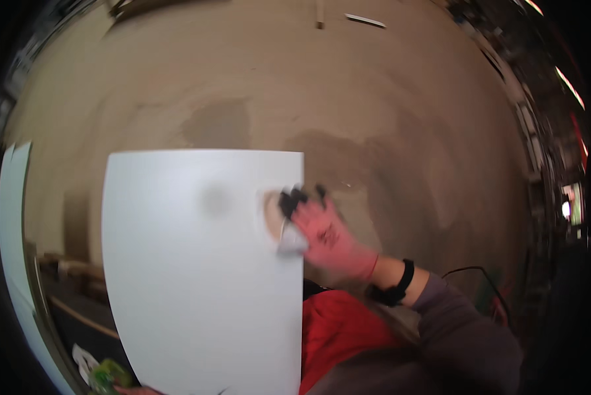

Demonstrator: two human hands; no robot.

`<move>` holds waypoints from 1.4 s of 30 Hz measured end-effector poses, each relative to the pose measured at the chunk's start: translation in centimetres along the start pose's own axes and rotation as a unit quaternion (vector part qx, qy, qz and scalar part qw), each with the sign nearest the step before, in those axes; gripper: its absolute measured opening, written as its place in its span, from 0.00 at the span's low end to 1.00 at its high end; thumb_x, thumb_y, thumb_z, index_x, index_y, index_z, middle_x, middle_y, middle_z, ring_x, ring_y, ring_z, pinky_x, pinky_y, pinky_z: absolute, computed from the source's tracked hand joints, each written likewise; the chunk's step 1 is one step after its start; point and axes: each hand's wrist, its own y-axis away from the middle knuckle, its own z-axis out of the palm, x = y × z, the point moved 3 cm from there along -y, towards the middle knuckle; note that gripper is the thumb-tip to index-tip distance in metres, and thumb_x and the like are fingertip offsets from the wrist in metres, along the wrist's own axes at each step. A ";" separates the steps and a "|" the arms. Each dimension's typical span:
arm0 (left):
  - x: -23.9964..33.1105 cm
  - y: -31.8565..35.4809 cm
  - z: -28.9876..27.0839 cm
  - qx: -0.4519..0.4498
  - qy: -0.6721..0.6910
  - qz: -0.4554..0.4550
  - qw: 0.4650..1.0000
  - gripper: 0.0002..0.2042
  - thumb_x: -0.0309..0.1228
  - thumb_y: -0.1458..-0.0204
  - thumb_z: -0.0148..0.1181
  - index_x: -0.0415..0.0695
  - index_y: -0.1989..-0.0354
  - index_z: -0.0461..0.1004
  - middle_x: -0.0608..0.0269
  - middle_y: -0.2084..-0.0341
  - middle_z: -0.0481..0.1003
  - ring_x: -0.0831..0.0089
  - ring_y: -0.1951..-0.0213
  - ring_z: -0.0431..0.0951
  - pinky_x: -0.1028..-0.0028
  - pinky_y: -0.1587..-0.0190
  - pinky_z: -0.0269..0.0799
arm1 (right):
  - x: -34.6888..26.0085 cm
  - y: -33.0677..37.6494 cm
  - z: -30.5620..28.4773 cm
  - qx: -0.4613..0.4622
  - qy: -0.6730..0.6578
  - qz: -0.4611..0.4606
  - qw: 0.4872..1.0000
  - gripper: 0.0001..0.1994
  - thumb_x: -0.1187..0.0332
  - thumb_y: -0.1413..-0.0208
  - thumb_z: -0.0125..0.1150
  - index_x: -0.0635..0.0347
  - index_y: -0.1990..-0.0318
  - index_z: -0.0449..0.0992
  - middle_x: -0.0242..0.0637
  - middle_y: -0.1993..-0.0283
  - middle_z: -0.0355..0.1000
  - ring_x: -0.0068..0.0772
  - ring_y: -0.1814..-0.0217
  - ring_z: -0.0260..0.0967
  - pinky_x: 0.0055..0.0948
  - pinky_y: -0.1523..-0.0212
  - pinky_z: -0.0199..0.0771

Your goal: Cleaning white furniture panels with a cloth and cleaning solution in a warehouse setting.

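Note:
A large white panel (pixel 197 276) fills the middle and lower part of the view, its right edge running straight down. My right hand (pixel 328 234) wears a pink glove with black fingertips and is over that edge, blurred by motion. Under its palm and fingers it holds a small pale grey-white piece (pixel 291 242), perhaps a cloth, against the panel. Beside the fingers a tan curved patch (pixel 271 212) shows on the panel; whether it is an object or a reflection I cannot tell. Only a pinkish sliver of my left hand (pixel 137 390) shows at the lower left, next to a green thing (pixel 110 374); its fingers are hidden.
More white panels (pixel 14 217) stand along the left. A dark surface (pixel 72 309) lies between them and the large panel. Beyond is a brown floor (pixel 308 85) with darker stains and a thin light strip (pixel 365 21). A dark cable (pixel 486 273) curves at the right.

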 end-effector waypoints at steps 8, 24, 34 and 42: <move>-6.3 -4.0 -4.8 0.048 0.108 -0.150 0.982 0.23 0.35 0.47 0.57 0.34 0.46 0.64 0.52 0.49 0.68 0.66 0.52 0.71 0.70 0.48 0.66 | -7.2 -14.9 -1.3 0.104 0.080 -0.163 0.978 0.34 0.55 0.51 0.55 0.64 0.39 0.55 0.47 0.36 0.54 0.43 0.31 0.44 0.41 0.31 0.35; -2.0 3.9 -27.8 0.138 0.121 -0.194 0.964 0.24 0.30 0.45 0.50 0.34 0.41 0.55 0.54 0.44 0.60 0.65 0.45 0.63 0.66 0.40 0.55 | -56.4 4.9 16.8 -0.282 -0.551 -0.421 0.663 0.33 0.57 0.64 0.69 0.67 0.51 0.66 0.49 0.49 0.63 0.47 0.43 0.58 0.39 0.39 0.55; 0.2 4.1 -25.4 0.077 0.121 -0.220 0.965 0.25 0.32 0.45 0.50 0.36 0.40 0.55 0.56 0.44 0.61 0.65 0.45 0.64 0.65 0.42 0.58 | -47.5 -2.7 10.8 -0.093 -0.295 -0.470 0.827 0.28 0.56 0.62 0.66 0.65 0.55 0.68 0.47 0.55 0.67 0.45 0.48 0.62 0.35 0.40 0.54; 1.2 5.0 -22.1 0.017 0.162 -0.202 0.966 0.26 0.30 0.46 0.50 0.36 0.40 0.55 0.56 0.44 0.60 0.65 0.43 0.61 0.67 0.39 0.53 | -31.4 -16.3 5.3 0.039 0.076 -0.253 0.964 0.30 0.54 0.49 0.52 0.63 0.41 0.60 0.43 0.38 0.57 0.38 0.31 0.45 0.49 0.32 0.28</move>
